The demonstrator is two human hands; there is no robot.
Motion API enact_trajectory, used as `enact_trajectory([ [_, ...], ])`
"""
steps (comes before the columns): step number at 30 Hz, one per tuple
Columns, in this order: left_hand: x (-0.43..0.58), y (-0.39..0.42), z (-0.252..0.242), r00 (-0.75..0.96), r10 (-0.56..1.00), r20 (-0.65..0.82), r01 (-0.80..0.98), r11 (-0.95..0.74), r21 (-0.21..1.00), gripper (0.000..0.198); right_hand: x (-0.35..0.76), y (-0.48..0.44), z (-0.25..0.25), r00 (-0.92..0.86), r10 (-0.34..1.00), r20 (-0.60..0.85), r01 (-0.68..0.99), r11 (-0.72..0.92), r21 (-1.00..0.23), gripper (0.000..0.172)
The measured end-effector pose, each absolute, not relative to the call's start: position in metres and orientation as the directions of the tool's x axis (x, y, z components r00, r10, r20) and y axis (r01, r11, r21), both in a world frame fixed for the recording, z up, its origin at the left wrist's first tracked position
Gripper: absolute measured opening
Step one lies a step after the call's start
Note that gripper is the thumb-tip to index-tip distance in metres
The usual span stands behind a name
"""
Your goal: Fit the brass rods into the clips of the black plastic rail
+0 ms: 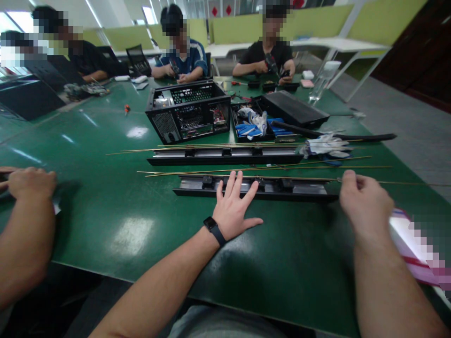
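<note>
Bare hands at a green table (105,188), with clock directions read from the left hand (230,211). The left hand is palm down, fingers spread wide across the near black rail (271,192), which lies at 12 o'clock; its wrist bears a dark watch (213,227). The right hand (366,202), at 3 o'clock, is curled, with thumb and forefinger pinching a thin rod (405,183) just beyond the rail's end. The glossy tabletop carries a far rail (225,160) at 12 o'clock, a computer case (188,117) at 11, work gloves (326,146) at 2 and a clear bottle (320,82) at 1. A co-worker's hand (31,182) appears at 9 o'clock. Beyond, seated people work before yellow-green partitions (243,30); grey floor (398,94) shows at 2.
</note>
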State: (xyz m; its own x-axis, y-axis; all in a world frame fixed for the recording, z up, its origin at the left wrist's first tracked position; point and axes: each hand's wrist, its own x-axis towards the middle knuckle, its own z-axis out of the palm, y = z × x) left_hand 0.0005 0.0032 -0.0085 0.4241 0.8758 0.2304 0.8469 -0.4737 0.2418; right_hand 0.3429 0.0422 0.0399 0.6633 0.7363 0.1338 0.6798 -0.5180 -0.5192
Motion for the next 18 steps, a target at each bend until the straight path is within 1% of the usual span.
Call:
enact_trajectory([
  [4, 0.002, 0.003, -0.007, 0.422, 0.877, 0.228, 0.849, -0.471, 0.239, 0.125, 0.311, 0.034, 0.041, 0.575, 0.795, 0.194, 0.741, -0.404, -0.537, 0.062],
  [7, 0.002, 0.002, -0.007, 0.420, 0.879, 0.228, 0.850, -0.468, 0.240, 0.125, 0.292, 0.031, 0.034, 0.503, 0.843, 0.192, 0.768, -0.334, -0.547, 0.062],
  [12, 0.001, 0.003, -0.007, 0.422, 0.878, 0.227, 0.850, -0.470, 0.238, 0.124, 0.281, 0.029, 0.022, 0.392, 0.879, 0.270, 0.806, -0.187, -0.562, 0.064],
  [15, -0.001, 0.003, -0.009, 0.423, 0.876, 0.233, 0.848, -0.473, 0.238, 0.125, 0.282, 0.029, 0.020, 0.372, 0.888, 0.270, 0.792, -0.152, -0.591, 0.066],
  [18, -0.001, 0.003, -0.010, 0.426, 0.873, 0.239, 0.846, -0.478, 0.237, 0.124, 0.288, 0.029, 0.021, 0.389, 0.881, 0.268, 0.795, -0.174, -0.581, 0.069],
])
